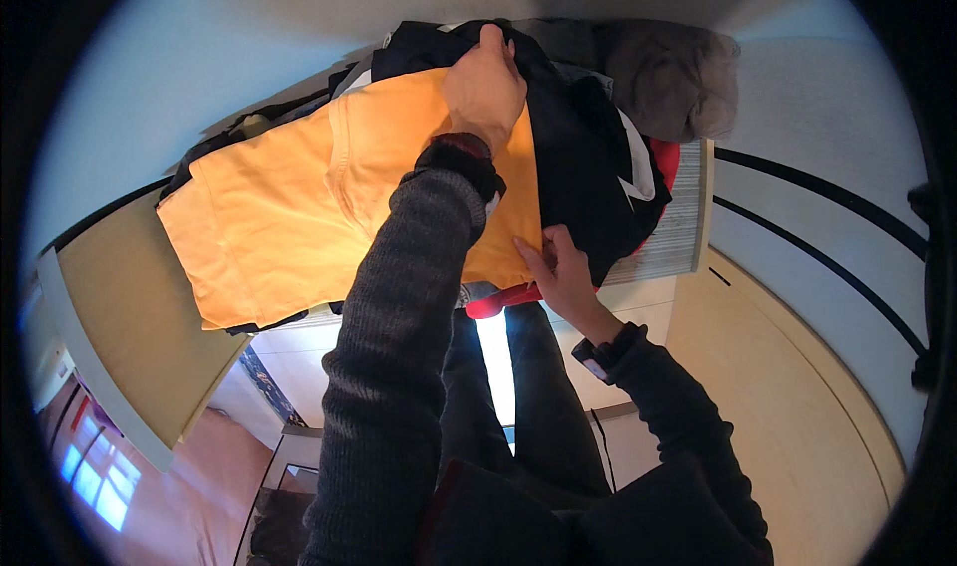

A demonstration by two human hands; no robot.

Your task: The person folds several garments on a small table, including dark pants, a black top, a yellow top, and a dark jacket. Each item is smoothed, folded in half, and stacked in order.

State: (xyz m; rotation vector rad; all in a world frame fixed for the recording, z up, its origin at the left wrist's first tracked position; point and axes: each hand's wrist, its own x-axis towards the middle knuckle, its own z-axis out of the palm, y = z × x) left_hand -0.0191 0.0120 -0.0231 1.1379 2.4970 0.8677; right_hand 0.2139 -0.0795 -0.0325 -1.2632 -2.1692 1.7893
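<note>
orange shirt (269, 212) risked dragging the dark clothes (578, 157) askew if the right hand (566, 272), pinching its edge, tugged; whether the left hand (485, 90) gripped was unclear.

Head view: left fisheye, worn on the person's head
Facing: down, over the clothes pile (269, 207) and the legs (548, 397)
Nearness: close above the pile

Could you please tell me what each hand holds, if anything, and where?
The right hand seems to pinch the orange garment by its lower right corner; the left hand is at its upper right corner, its grip unclear.
</note>
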